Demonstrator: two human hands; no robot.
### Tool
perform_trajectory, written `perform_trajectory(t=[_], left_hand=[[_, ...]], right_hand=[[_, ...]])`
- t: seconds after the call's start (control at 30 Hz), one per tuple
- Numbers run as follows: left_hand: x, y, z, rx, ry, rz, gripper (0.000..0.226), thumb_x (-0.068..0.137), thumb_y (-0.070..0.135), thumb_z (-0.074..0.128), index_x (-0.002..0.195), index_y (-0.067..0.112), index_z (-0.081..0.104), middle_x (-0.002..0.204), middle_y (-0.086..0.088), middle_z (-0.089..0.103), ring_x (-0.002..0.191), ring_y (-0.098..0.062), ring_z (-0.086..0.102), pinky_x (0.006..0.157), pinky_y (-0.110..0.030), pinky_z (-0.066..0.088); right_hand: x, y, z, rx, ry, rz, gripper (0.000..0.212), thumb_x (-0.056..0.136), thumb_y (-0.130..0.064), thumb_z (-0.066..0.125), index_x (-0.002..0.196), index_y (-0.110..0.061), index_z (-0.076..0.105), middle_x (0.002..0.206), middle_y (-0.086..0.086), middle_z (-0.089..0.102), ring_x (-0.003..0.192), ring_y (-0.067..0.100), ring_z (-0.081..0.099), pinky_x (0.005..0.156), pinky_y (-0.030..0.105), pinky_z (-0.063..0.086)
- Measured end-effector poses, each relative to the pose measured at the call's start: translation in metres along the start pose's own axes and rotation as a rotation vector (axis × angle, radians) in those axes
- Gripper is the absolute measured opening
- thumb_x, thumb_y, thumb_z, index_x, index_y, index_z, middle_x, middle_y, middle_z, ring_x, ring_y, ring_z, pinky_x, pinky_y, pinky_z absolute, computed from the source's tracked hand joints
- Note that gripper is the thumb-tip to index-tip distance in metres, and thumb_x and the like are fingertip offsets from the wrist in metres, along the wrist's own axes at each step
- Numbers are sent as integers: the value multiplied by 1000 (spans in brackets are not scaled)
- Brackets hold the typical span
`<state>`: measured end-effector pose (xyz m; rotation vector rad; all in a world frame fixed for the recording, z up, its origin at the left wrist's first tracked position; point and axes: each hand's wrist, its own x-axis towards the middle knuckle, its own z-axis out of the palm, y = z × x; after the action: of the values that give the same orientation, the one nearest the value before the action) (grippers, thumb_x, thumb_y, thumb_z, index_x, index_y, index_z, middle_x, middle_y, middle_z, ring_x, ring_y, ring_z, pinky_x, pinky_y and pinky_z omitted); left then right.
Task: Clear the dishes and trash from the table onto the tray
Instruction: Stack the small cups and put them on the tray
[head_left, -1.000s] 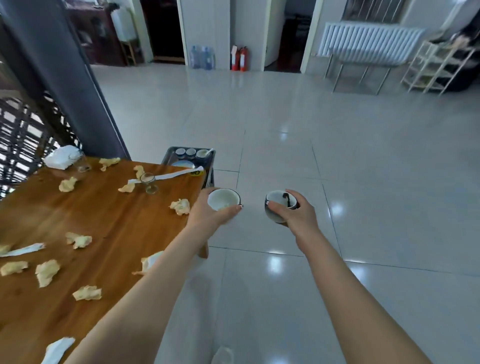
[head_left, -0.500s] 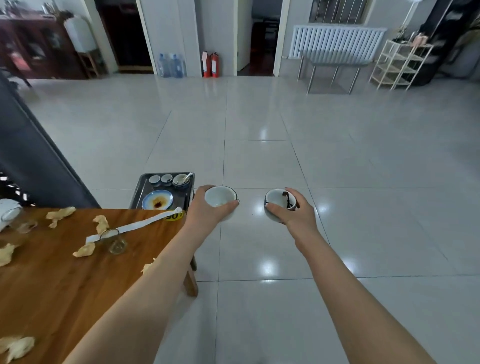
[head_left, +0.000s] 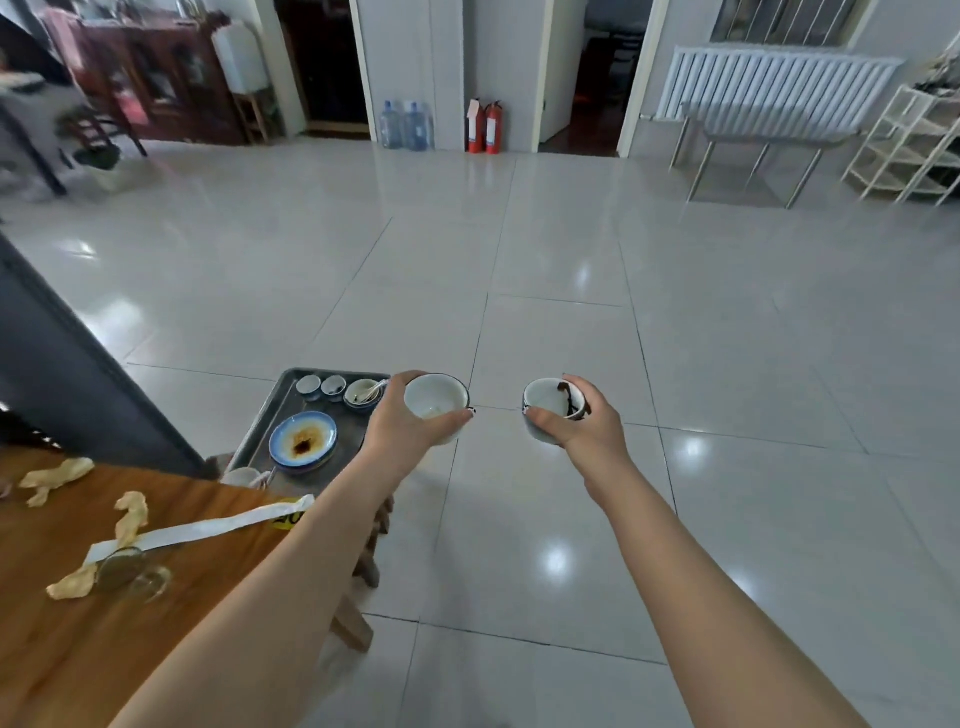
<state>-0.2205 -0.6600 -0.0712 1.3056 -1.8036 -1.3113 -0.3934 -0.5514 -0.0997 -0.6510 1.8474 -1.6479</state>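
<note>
Presently held: white bowl (head_left: 435, 402), clasped in curled left hand (head_left: 400, 431), just beside tray (head_left: 332, 372); stained bowl (head_left: 550, 405), clasped likewise in right hand (head_left: 587, 431), over floor (head_left: 519, 260); both judged light, glazed, slippery, fragile; best gripped round the wall.

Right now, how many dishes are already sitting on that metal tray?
5: two small cups at the far rim, a bowl with a spoon beside them, a blue-rimmed plate in the middle, a white cup at the near edge, partly hidden. The left hand may hide more.
</note>
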Motion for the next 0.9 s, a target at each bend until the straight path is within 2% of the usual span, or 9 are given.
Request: perform_trajectory(t=[0.07, 0.13, 0.27, 0.37, 0.47, 0.6, 0.73, 0.83, 0.9], left_hand=[[18, 3, 7, -35, 17, -19, 57, 71, 30, 83, 116, 30, 49, 106, 7, 54, 102, -18, 54, 85, -34, 49], [38, 4, 11, -67, 33, -42, 56, 70, 32, 83, 115, 31, 49, 108, 4, 57, 104, -19, 56, 89, -38, 51], [74, 8, 16, -88, 79, -57, 56, 70, 31, 83, 116, 32, 51, 110, 2, 57, 98, -13, 57, 76, -24, 49], [111, 3, 19, -94, 100, -81, 59, 63, 37, 86, 111, 35, 52, 107, 4, 59, 103, -19, 58, 88, -41, 53], [153, -1, 19, -113, 129, -113, 66, 44, 55, 83, 102, 44, 52, 104, 6, 60, 101, -22, 62, 87, -51, 54], [207, -7, 5, -118, 169, -133, 69, 52, 47, 84, 113, 36, 52, 105, 5, 60, 100, -21, 61, 84, -40, 55], [262, -6, -16, -162, 203, -162, 70, 48, 48, 79, 112, 36, 51, 109, 1, 60, 99, -18, 60, 69, -24, 48], [294, -8, -29, -165, 246, -197, 74, 44, 51, 82, 110, 38, 51, 106, 1, 59, 98, -20, 59, 71, -28, 49], [310, -15, -36, -140, 283, -217, 66, 53, 47, 86, 108, 38, 51, 99, 7, 57, 99, -21, 58, 78, -33, 51]], right_hand=[[27, -4, -1, 10, -11, 11, 55, 70, -21, 83, 119, -25, 57, 108, -11, 59, 98, 11, 58, 86, 31, 52], [55, -5, 1, 21, -34, 11, 50, 70, -21, 83, 113, -26, 59, 104, -11, 60, 92, 8, 58, 83, 33, 52], [101, -4, 16, 40, -86, 32, 63, 63, -25, 87, 119, -22, 58, 107, -6, 61, 94, 11, 58, 81, 32, 52], [138, -4, 35, 67, -102, 55, 60, 63, -26, 87, 117, -21, 60, 105, -6, 61, 93, 12, 59, 80, 33, 55], [178, -3, 56, 75, -143, 51, 51, 71, -17, 83, 116, -21, 59, 105, -8, 60, 93, 9, 58, 77, 28, 54], [238, -1, 87, 29, -185, 48, 63, 67, -21, 86, 122, -19, 57, 112, -4, 60, 98, 12, 58, 82, 31, 54], [290, -1, 130, 1, -222, 85, 83, 47, -43, 84, 123, -22, 57, 114, -3, 60, 102, 16, 59, 89, 39, 55], [317, 0, 160, -1, -268, 109, 80, 50, -40, 83, 123, -21, 56, 114, -4, 59, 107, 19, 58, 93, 42, 53], [333, 0, 178, -8, -319, 122, 77, 51, -38, 83, 121, -22, 56, 114, -4, 59, 109, 20, 58, 94, 41, 52]])
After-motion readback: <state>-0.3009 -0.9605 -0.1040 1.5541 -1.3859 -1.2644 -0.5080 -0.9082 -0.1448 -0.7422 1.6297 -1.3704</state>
